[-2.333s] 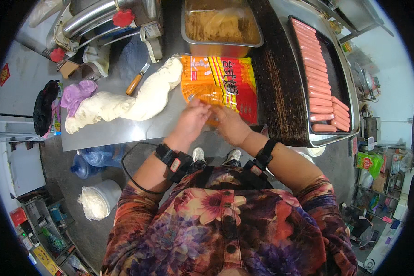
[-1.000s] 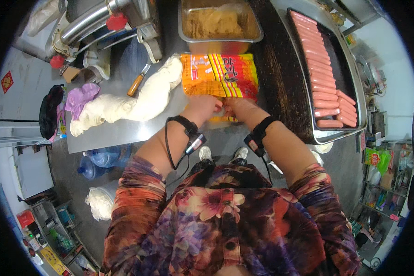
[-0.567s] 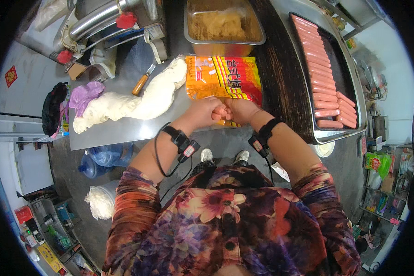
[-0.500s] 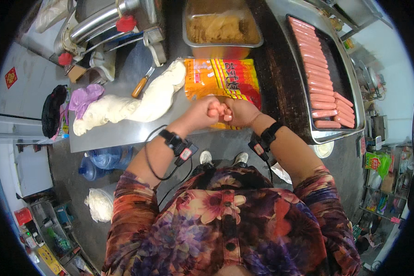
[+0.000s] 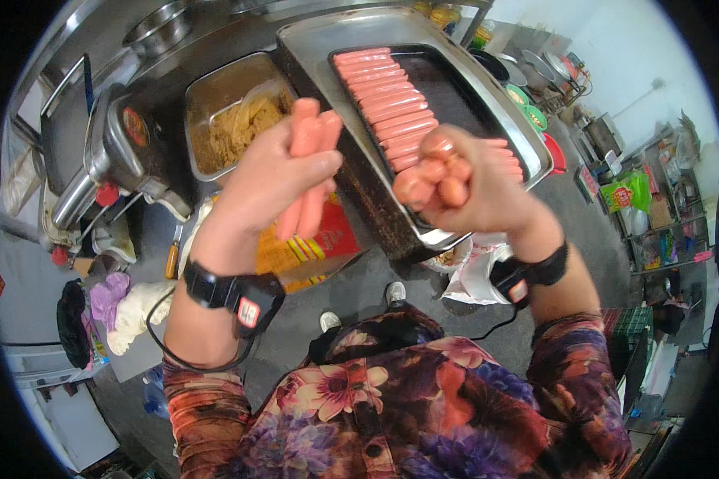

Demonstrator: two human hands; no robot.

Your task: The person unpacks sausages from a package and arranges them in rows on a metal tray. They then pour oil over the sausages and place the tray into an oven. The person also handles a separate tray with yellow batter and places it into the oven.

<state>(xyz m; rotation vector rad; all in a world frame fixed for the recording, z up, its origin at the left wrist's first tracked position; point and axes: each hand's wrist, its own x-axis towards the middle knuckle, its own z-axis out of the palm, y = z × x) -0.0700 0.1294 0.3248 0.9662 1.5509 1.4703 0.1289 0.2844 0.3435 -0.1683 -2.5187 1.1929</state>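
A bunch of pink sausages [image 5: 310, 152] is gripped in my left hand [image 5: 268, 180], raised above the orange and red packet [image 5: 327, 247]. My right hand [image 5: 487, 188] is closed round several more sausages, whose rounded ends [image 5: 443, 172] point toward me. It hovers over the near edge of a dark baking tray [image 5: 463, 104]. On that tray a long row of sausages [image 5: 391, 100] lies side by side along the left, and a shorter group shows behind my right hand. The packet is partly hidden by my left hand and the sausages in it.
A steel pan of brown paste [image 5: 244, 132] stands left of the tray. Farther left is a metal roller machine [image 5: 124, 152]. White dough [image 5: 140, 311], a purple cloth [image 5: 108, 297] and a wooden-handled scraper [image 5: 172, 257] lie on the table. Shelves [image 5: 663, 215] line the right.
My hands have come up from the packet and parted, each now holding sausages. The view has turned right toward the tray, and my right hand is now over its near edge.
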